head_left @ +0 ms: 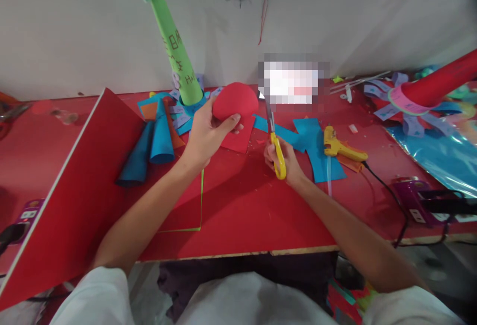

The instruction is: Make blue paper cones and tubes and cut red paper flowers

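My left hand (207, 133) grips a piece of red paper (235, 102) with a rounded top edge, held up above the red table (242, 205). My right hand (283, 162) has its fingers through the yellow handles of a pair of scissors (274, 141), whose blades point up toward the paper's right side. The blade tips stand just right of the paper; whether they touch it is unclear.
A tall green paper cone (174, 41) with a star on top stands behind. Blue paper cones (154, 138) lie at left, beside a large red sheet (74, 191). A yellow glue gun (341, 147) rests on blue paper at right, near a red cone (439, 84) and a power strip (413, 198).
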`<state>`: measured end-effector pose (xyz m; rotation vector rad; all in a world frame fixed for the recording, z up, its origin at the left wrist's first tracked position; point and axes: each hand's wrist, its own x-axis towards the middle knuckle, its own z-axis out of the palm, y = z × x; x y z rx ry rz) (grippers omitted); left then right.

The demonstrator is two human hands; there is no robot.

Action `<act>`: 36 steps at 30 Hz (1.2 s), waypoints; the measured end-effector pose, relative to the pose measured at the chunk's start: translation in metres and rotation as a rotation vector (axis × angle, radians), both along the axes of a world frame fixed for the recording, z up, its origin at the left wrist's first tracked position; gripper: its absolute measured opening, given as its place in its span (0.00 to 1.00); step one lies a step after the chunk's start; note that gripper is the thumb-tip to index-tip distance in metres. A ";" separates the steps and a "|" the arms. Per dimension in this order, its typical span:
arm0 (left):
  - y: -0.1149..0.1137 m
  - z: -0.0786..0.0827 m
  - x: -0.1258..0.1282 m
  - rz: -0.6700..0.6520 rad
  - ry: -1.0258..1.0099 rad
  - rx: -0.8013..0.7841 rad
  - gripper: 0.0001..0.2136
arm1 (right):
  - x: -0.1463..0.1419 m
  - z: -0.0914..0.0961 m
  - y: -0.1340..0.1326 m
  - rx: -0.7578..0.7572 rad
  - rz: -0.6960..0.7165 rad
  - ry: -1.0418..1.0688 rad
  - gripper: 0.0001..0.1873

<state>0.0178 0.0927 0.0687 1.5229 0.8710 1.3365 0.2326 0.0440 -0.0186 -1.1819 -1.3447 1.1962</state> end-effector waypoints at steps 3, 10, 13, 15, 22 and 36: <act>0.002 -0.001 -0.002 0.046 -0.006 0.026 0.16 | -0.008 -0.003 -0.005 0.035 0.073 0.157 0.36; 0.003 -0.001 -0.003 0.119 0.019 0.108 0.13 | -0.017 0.001 -0.013 0.011 0.133 0.199 0.39; 0.003 -0.001 -0.003 0.139 0.019 0.120 0.14 | -0.015 0.008 -0.017 0.006 0.163 0.153 0.41; 0.005 -0.002 -0.004 0.157 0.025 0.121 0.15 | -0.014 0.011 -0.019 -0.001 0.187 0.150 0.41; 0.004 -0.006 -0.005 0.139 0.062 0.109 0.15 | -0.017 0.012 -0.021 -0.059 0.150 0.140 0.42; -0.002 -0.008 0.002 0.134 0.052 0.078 0.17 | -0.018 0.021 -0.025 -0.104 0.113 0.113 0.40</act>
